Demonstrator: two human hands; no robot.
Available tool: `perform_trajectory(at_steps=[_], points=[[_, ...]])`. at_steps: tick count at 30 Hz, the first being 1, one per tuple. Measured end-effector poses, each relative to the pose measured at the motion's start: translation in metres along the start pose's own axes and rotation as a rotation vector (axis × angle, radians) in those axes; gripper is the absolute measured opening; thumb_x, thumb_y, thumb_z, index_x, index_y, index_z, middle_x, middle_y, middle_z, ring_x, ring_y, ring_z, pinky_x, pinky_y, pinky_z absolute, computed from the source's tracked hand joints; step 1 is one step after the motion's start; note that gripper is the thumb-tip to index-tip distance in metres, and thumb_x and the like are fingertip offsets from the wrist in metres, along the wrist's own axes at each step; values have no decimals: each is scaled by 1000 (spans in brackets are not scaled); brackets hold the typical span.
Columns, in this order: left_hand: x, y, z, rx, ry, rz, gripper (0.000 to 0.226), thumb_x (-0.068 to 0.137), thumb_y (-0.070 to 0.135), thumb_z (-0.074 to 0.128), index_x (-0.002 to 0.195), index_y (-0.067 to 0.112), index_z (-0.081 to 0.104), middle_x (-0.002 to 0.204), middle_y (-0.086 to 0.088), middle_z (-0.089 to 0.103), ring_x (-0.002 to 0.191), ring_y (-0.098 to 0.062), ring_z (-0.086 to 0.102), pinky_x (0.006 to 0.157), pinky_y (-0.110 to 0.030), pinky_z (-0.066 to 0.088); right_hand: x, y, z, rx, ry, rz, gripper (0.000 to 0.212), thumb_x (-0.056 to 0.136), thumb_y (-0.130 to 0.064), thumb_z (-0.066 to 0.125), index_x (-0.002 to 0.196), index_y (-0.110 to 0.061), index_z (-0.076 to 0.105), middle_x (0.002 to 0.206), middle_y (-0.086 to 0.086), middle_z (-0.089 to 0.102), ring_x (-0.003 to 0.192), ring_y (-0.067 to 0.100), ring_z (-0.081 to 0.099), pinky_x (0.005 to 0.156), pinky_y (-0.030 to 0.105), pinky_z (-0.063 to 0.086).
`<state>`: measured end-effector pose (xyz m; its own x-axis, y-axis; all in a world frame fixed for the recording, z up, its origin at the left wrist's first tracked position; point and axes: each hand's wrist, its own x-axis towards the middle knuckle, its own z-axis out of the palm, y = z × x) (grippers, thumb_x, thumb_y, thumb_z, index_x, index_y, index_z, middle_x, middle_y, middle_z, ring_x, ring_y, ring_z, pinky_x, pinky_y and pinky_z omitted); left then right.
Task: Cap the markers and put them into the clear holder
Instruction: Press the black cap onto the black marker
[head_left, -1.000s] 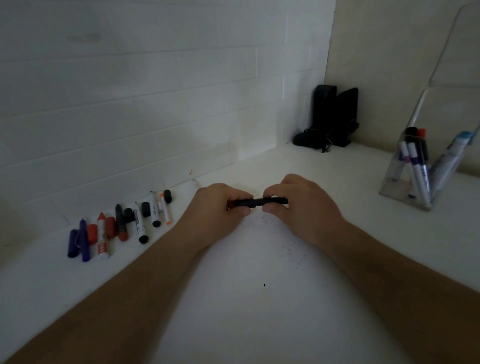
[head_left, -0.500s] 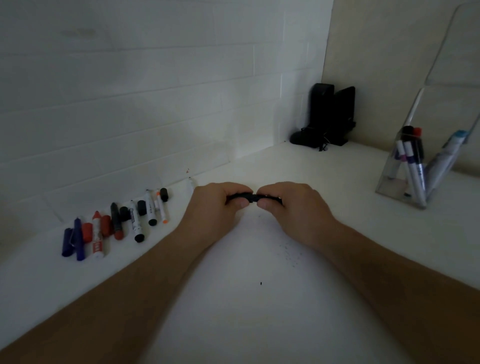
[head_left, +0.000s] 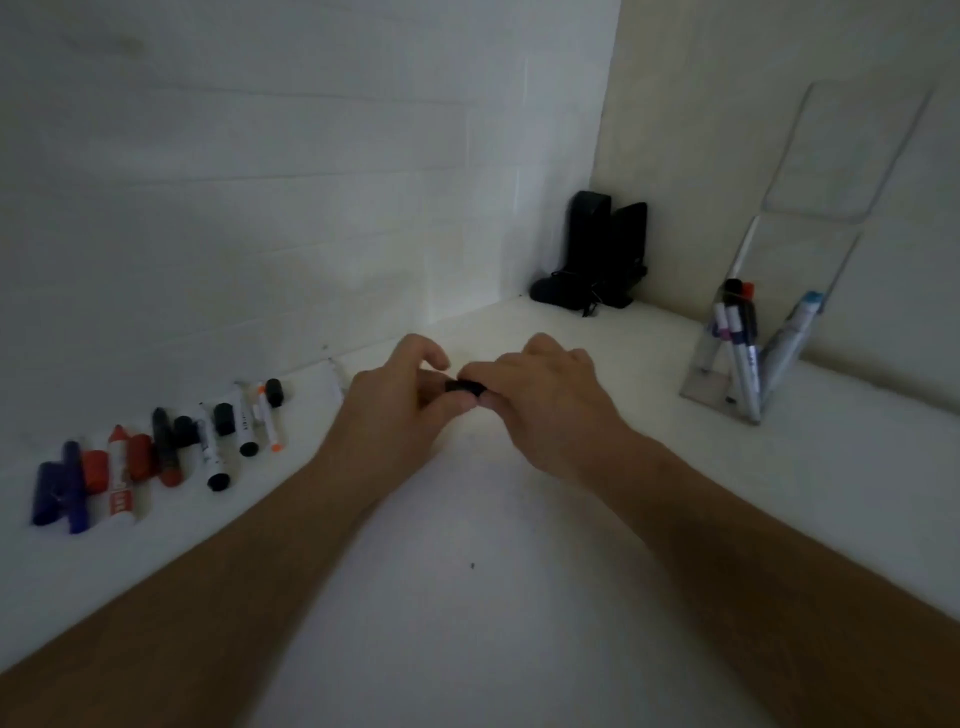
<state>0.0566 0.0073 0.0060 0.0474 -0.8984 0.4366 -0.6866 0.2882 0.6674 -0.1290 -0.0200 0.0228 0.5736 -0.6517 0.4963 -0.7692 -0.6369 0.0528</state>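
My two hands meet over the middle of the white table. A black marker runs between them, only a short piece showing. My left hand pinches its left end with thumb and fingers; the index finger is lifted. My right hand curls round its right end. The clear holder stands at the right by the wall with several capped markers leaning inside. A row of loose markers and caps, blue, red, black and white, lies at the left along the wall.
A black device with a cable sits in the far corner. A clear curved sheet leans against the right wall above the holder. White tiled wall runs along the left.
My hands have pushed closer together, so less of the black marker shows between them. My left index finger has lifted off.
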Motion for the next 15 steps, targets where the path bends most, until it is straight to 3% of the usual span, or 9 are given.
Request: perform_trajectory(at_steps=[2,4,7,8,12,15], points=[[-2,-1,0,-26,-14,48,29,91,40,66,111,38,46,94,20,71,81,4,65,71,-19,47,7,13,-10,108,-19,91,26,103,-30,49,125,-39,59,98,-8,67,92,22,48,78,42,43],[-4,-2,4,41,-77,140,35,91,39,66,119,42,45,102,20,69,87,3,64,79,-27,53,9,32,-28,262,90,180,27,100,-27,55,125,-36,61,101,-3,69,92,20,56,82,39,50],[-9,1,12,172,-210,255,43,92,43,63,130,44,45,113,24,61,99,1,57,91,-32,51,1,63,-71,440,272,307,26,99,-18,59,124,-25,59,108,-5,67,85,6,60,76,11,46],[-11,2,14,201,-231,293,44,92,44,61,132,45,44,116,25,59,103,0,55,93,-32,49,-3,74,-86,448,337,349,26,99,-16,58,124,-24,56,108,-8,67,84,1,60,72,7,44],[-18,10,21,305,-276,465,43,94,45,56,136,43,46,130,19,57,120,-9,49,99,-31,44,-17,117,-129,295,539,481,30,97,-17,57,125,-22,48,113,-7,70,89,14,67,77,31,56],[-21,11,24,342,-283,520,40,96,43,54,136,40,51,133,16,57,124,-9,48,100,-30,44,-29,136,-141,121,513,494,39,97,-17,57,132,-28,42,112,0,70,87,21,67,80,37,55]])
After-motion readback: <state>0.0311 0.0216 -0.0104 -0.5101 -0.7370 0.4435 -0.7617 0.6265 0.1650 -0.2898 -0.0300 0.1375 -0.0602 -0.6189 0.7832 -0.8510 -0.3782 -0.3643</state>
